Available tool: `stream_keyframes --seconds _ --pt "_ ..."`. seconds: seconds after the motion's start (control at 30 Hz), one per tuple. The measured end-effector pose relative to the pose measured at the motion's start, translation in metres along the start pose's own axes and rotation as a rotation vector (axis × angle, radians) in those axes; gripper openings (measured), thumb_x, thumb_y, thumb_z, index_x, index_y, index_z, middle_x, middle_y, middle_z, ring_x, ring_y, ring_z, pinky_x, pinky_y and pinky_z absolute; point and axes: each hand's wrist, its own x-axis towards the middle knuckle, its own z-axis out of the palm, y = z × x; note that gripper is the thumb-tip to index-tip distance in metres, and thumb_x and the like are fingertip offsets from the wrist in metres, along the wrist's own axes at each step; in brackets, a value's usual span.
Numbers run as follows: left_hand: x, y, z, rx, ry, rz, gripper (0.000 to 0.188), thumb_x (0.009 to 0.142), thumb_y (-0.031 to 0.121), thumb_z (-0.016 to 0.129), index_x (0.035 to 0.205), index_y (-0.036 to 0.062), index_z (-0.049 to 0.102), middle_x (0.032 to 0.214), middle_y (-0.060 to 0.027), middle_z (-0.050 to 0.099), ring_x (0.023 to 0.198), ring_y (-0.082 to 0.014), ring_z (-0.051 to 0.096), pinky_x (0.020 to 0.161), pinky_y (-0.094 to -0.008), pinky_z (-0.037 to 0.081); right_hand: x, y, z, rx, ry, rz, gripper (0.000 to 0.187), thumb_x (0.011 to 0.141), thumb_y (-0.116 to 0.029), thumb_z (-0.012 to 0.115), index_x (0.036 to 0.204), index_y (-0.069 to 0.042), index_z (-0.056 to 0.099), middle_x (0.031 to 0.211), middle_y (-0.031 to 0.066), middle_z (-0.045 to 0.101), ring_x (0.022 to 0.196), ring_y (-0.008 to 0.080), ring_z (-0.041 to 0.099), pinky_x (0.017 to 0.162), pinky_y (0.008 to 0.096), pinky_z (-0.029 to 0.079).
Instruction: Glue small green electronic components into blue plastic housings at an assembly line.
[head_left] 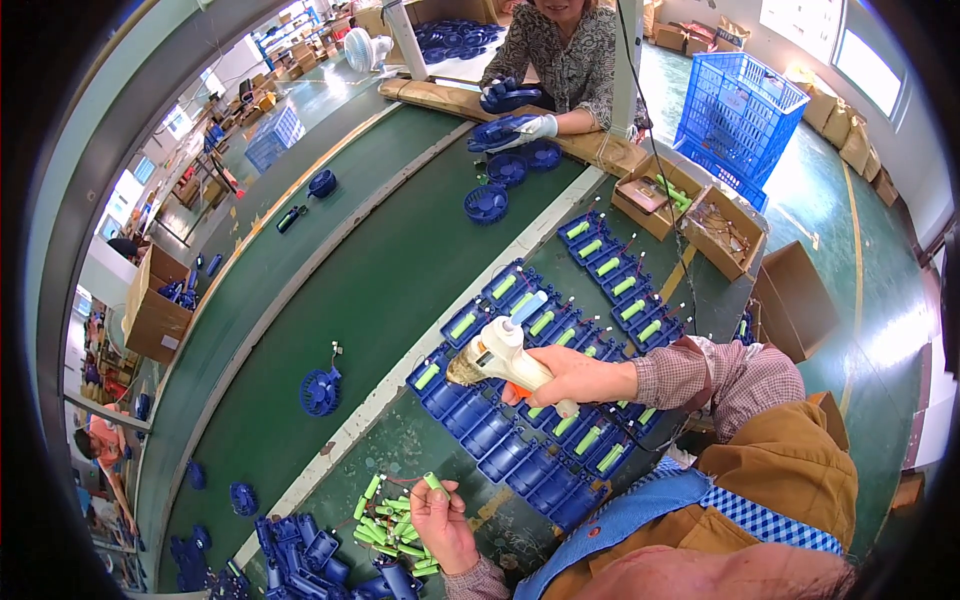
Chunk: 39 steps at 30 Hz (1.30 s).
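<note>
I start with the printed matter: a pale label (170, 342) sits on the cardboard box (158, 305) far to the left of both grips, and another pale label (735, 101) on the blue crate (738, 118) far beyond the right one; both are too small for me to read.

My right hand (578, 376) is clamped around the handle of one glue gun (505, 350), cream-white with an orange trigger, its nozzle end stained brown and pointing left, a pale blue stick (528, 307) jutting from its other end. My left hand (445, 525) pinches one green cylinder (433, 482) between thumb and fingers; it is smooth, bright and short, with a red wire (402, 480) just beside it.

Left of that pinch lies a loose heap of green cylinders (393, 525), too jumbled to count, and past it a pile of blue parts (300, 550). Beneath and around the gun run rows of blue housings (485, 430), many bearing green cylinders; I count six filled ones in the strip farthest ahead of the right grip. Beyond that strip stand two small open boxes (722, 232). Ahead of the gun, across the green conveyor (400, 260), three round blue grilles (487, 203) lie near one co-worker (575, 65), who holds a blue part (497, 133) in a white-gloved hand (540, 126).
</note>
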Motion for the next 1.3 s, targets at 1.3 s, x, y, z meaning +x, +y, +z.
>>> stream_keyframes --seconds 1.3 --pt "0.015 -0.028 -0.016 -0.055 0.034 -0.038 0.015 0.091 0.002 0.057 0.105 0.0006 0.053 0.090 -0.0126 0.065 0.065 -0.0111 0.055 0.058 -0.0210 0.046 -0.004 0.000 -0.002 -0.018 -0.039 0.031 0.047 0.076 -0.003 0.060 0.122 -0.001 0.050 0.107 0.0044 0.063 0.098 0.0120 0.057 0.087 0.0271 0.046"
